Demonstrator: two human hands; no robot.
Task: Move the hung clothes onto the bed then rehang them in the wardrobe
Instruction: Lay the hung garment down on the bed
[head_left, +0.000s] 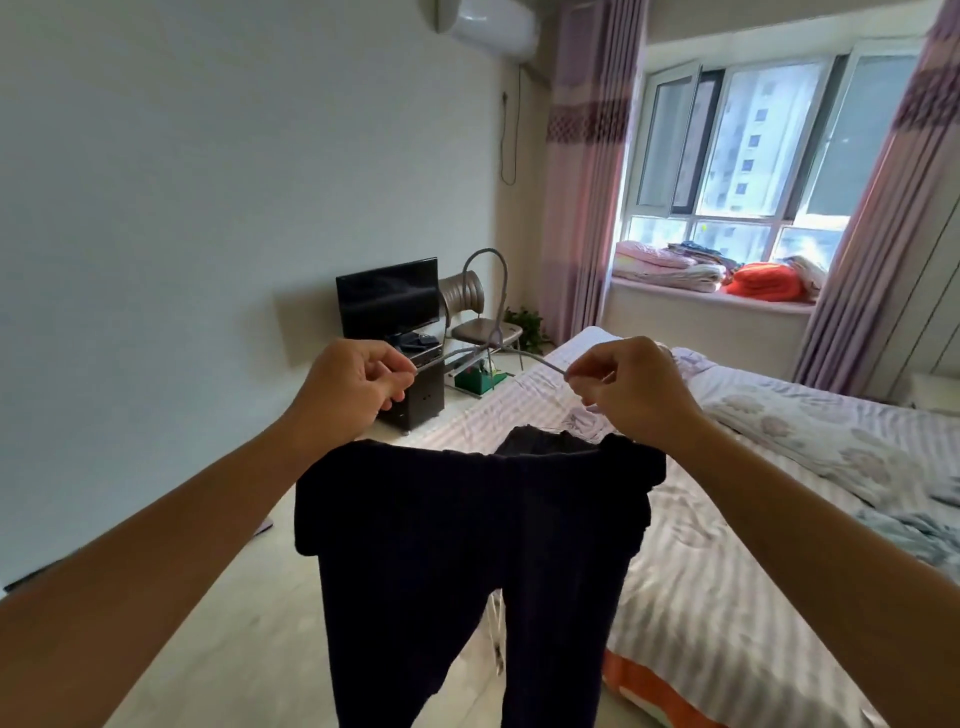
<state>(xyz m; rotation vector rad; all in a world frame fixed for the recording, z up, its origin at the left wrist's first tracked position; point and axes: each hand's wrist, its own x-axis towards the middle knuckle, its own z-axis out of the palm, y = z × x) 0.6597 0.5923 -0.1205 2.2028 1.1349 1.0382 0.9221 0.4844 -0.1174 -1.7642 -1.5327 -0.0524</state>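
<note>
A grey wire hanger (497, 291) is held up in front of me, its hook pointing upward. My left hand (349, 384) pinches the hanger's left arm and my right hand (631, 387) pinches its right arm. A pair of dark navy trousers (467, 540) hangs below my hands, waistband spread wide and both legs dangling over the floor beside the bed. How the trousers are fixed to the hanger is hidden behind my hands. The bed (727, 545) with a striped lilac sheet lies to the right. No wardrobe is in view.
A crumpled floral quilt (831, 441) covers the bed's right part. A small television (387, 297) on a dark stand, a chair (480, 322) and a green box stand by the far wall. Folded bedding (727, 270) lies on the window ledge. Pale floor runs along the bed's left side.
</note>
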